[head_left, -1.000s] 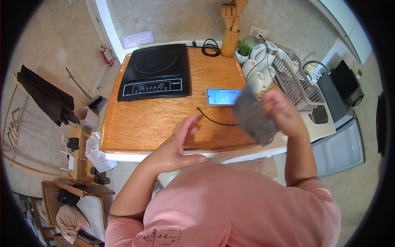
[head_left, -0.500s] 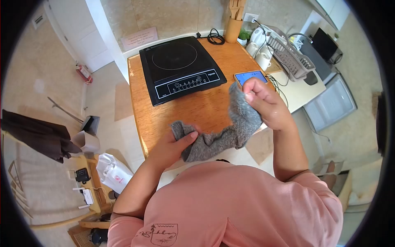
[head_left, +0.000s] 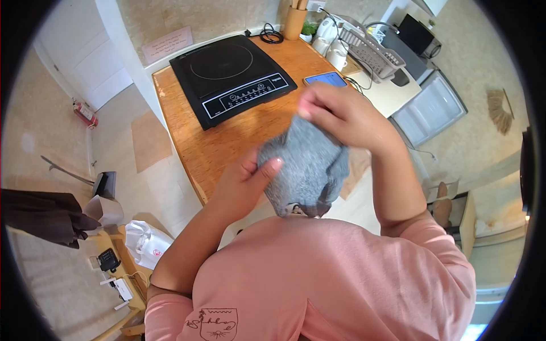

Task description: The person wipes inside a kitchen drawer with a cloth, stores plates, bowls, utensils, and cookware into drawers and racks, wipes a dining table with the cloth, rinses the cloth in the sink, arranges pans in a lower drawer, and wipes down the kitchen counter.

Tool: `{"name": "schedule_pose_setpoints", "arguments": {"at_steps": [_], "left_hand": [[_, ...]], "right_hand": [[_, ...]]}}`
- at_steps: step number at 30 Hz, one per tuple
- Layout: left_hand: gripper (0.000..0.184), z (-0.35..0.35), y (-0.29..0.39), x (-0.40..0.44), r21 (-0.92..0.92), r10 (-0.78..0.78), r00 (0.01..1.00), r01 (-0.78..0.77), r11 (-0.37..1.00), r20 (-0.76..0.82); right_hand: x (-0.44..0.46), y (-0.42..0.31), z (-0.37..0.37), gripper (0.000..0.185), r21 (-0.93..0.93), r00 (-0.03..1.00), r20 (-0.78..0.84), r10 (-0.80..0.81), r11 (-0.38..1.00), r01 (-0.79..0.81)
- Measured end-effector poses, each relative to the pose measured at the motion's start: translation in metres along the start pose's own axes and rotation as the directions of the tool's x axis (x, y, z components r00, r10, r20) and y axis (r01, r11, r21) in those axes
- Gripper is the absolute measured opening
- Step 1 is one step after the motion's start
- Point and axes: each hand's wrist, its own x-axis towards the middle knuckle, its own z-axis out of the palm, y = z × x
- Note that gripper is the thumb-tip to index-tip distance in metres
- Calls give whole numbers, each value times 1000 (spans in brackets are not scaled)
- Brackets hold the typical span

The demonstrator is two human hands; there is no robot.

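Observation:
A grey, fuzzy knit cloth (head_left: 307,162) hangs spread out between my hands, in front of my chest and above the near edge of the wooden table (head_left: 199,156). My left hand (head_left: 247,182) pinches its left side, thumb lying on top. With fingers and thumb closed, my right hand (head_left: 341,111) grips the upper edge of the cloth. Folds run down its right side, and a dark gap shows at the bottom. A lit phone (head_left: 325,79) lies on the table just beyond my right hand.
A black induction cooker (head_left: 227,77) stands on the table, its cord (head_left: 271,34) coiled behind. Back right are a utensil holder (head_left: 294,23), white mugs (head_left: 336,55) and a grey dish rack (head_left: 372,54). A white bag (head_left: 145,244) stands at lower left.
The cloth has gone from a long drooping strip to a wider spread piece. My hands have come closer together, the left one moving up. The view has shifted slightly.

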Motion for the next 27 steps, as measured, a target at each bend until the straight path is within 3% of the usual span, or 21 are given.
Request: {"name": "schedule_pose_setpoints", "arguments": {"at_steps": [1, 3, 4, 5, 6, 8, 10, 11, 13, 14, 16, 18, 21, 22, 24, 27], "left_hand": [[55, -2, -2, 6, -9, -4, 1000, 4, 1000, 15], [54, -12, -9, 19, -161, -174, 957, 139, 977, -234], [54, -22, -20, 21, -173, -183, 956, 145, 974, -228], [56, -40, -34, 24, 108, -28, 916, 78, 991, -401], [59, -60, -46, 25, 390, 169, 841, 54, 919, -515], [64, -96, -71, 3, 628, 482, 736, -100, 772, -475], [66, -102, -56, -25, 531, 340, 694, 71, 844, -634], [64, -112, -62, -37, 497, 313, 698, 71, 865, -644], [61, -129, -74, -59, 465, 262, 707, 106, 879, -657], [60, -135, -81, -71, 465, 233, 714, 145, 874, -661], [52, -143, -95, -94, 451, 233, 707, 135, 882, -668], [47, -151, -102, -123, 453, 103, 698, 337, 825, -708], [42, -161, -122, -165, 375, 78, 630, 354, 857, -773], [42, -162, -128, -176, 373, 79, 626, 354, 857, -776], [42, -163, -138, -194, 225, -40, 569, 388, 894, -821], [38, -156, -148, -194, 209, -9, 576, 310, 927, -817]], "right_hand": [[16, 16, 10, 11, -71, 997, -74, -30, 997, 25], [37, 44, 36, 10, -150, 990, -133, -50, 988, 30], [45, 57, 52, 14, -395, 940, -293, -175, 917, 48], [51, 66, 66, 17, -615, 851, -402, -338, 789, 22], [51, 68, 78, 17, -616, 853, -397, -338, 788, 26], [35, 65, 109, 25, -298, 956, -225, -189, 947, 117], [14, 71, 152, 41, -233, 988, -56, -141, 965, 125], [6, 72, 171, 41, -234, 990, -56, -132, 965, 115], [0, 74, 192, 58, -516, 994, -16, -112, 852, 88], [3, 74, 190, 58, -525, 994, -13, -110, 847, 87], [13, 77, 179, 60, -536, 968, 239, 78, 842, 65], [11, 120, 168, 58, -520, 981, 174, 80, 854, 22], [3, 196, 135, 54, -507, 996, 5, 91, 859, -76], [9, 200, 130, 54, -507, 996, 8, 87, 859, -71], [16, 201, 128, 57, -492, 973, -80, 215, 841, -226], [38, 152, 173, 60, -448, 986, 6, 167, 882, -147]]}}
